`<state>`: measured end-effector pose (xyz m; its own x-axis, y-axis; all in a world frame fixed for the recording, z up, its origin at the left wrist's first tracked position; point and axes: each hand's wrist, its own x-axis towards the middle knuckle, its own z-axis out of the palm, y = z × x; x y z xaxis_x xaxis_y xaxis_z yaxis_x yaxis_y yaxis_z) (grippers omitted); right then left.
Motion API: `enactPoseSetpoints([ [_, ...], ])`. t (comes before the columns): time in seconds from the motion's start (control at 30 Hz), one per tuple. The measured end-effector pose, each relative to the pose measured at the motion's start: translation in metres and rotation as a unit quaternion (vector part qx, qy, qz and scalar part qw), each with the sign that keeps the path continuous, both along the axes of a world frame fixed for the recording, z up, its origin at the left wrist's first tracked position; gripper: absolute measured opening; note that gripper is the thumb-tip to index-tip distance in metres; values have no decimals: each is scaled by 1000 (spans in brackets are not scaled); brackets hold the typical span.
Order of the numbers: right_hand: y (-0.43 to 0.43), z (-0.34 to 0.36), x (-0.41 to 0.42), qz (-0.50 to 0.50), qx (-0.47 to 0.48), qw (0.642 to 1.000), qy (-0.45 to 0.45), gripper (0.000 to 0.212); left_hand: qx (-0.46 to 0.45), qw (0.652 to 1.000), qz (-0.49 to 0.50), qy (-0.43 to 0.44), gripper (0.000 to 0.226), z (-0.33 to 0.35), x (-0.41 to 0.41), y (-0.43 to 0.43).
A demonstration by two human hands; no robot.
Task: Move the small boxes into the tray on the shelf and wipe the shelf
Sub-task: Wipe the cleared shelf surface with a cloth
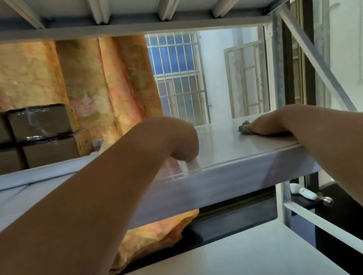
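My right hand (267, 125) presses flat on the crumpled green cloth (243, 127), right on the glossy shelf (222, 152); left hand (183, 140) beside it, grip hidden.

The cardboard boxes (18, 139) stood stacked two high at the left rear of the shelf (226, 151), behind the front rim of the tray (24, 175). The left hand (183, 137) touched the shelf just right of the tray's end, near the front edge. The right hand (267, 123) rested further right, on a cloth (243, 128) that lay on the shelf. Behind the boxes hung a curtain (106, 90), with a barred window (177, 77) to its right. An upper shelf (151, 2) lay above and a lower shelf (222, 263) below.
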<state>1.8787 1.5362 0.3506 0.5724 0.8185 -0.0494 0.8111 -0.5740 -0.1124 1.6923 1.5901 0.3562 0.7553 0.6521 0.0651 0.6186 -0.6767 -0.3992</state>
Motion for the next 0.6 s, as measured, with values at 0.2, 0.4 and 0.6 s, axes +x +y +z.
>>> enactPoseSetpoints([
  [0.2,-12,-7,1,1,12,999,35,61,-7,991,-23,-130,25,-16,3,-12],
  [0.4,-26,-9,-5,-3,22,999,36,63,-12,964,-51,-259,32,-32,-15,-4],
  [0.6,-37,-13,-29,22,32,999,24,60,-51,930,-73,-358,33,-40,-22,-7],
])
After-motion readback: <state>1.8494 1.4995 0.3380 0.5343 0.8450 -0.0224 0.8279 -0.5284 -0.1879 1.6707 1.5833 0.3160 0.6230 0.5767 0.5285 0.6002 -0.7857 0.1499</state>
